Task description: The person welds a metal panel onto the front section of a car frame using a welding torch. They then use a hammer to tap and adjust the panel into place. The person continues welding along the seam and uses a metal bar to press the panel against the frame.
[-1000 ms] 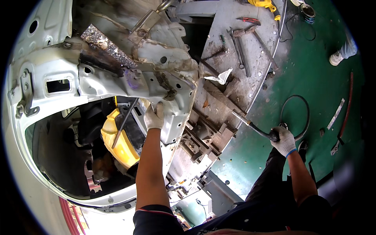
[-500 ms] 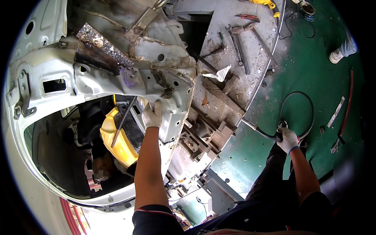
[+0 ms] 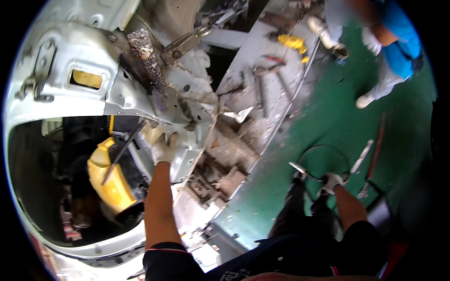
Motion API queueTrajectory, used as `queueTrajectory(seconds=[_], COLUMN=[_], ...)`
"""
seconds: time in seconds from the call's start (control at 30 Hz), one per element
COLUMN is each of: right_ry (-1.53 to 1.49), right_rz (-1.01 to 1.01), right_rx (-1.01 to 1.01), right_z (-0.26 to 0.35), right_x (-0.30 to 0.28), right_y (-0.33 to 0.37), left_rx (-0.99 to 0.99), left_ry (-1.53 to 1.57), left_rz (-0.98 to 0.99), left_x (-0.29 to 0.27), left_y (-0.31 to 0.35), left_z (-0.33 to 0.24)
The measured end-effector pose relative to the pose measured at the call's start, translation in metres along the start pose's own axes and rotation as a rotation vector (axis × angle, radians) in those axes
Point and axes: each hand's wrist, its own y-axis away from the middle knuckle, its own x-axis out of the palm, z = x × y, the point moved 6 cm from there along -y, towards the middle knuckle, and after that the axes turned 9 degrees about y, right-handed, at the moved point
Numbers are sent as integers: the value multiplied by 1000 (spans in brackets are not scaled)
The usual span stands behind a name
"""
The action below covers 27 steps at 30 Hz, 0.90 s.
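My left hand [image 3: 164,149], in a white work glove, rests on the light-coloured metal car body panel [image 3: 186,146] beside the window opening, its fingers spread. Away to the right, over the green floor, my gloved right hand [image 3: 333,181] is closed around a black hose-like tool [image 3: 313,176] with a bare metal tip [image 3: 297,167] pointing left. Its black cable [image 3: 323,146] loops out beyond the hand. Motion blurs the tool, so its exact kind cannot be made out. Left of my left hand, a dark bar [image 3: 123,152] slants across a yellow plastic part [image 3: 108,180] inside the opening.
Hammers [image 3: 268,70] and other hand tools lie on the grey platform [image 3: 234,72], with a yellow power tool [image 3: 291,42] farther back. Steel clamp blocks [image 3: 225,180] stand along its edge. At the far right, another person in blue [image 3: 401,51] is bent over. A red bar [image 3: 377,145] lies on the floor.
The view has shifted, and another person has come into it at the upper right. My right hand has drawn the tool back from the platform's edge. My left hand stays on the panel.
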Motion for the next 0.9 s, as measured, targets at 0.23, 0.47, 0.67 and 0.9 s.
queueTrajectory(seconds=[0.23, 0.47, 0.67, 0.9], right_ry=[-401, -286, -188, -384], right_rz=[-284, -284, -173, -161], right_rx=[-40, -163, -226, -253], right_z=[1, 31, 10, -72], right_x=[-63, -122, -159, -210], right_y=[8, 25, 14, -48], left_rx=[-130, -201, 95, -146], left_ry=[-36, -161, 66, -31], left_rz=[-8, -619, -443, -53], left_x=[-10, -36, -57, -68], left_y=[-5, 55, 46, -30], left_z=[-37, -112, -290, -343])
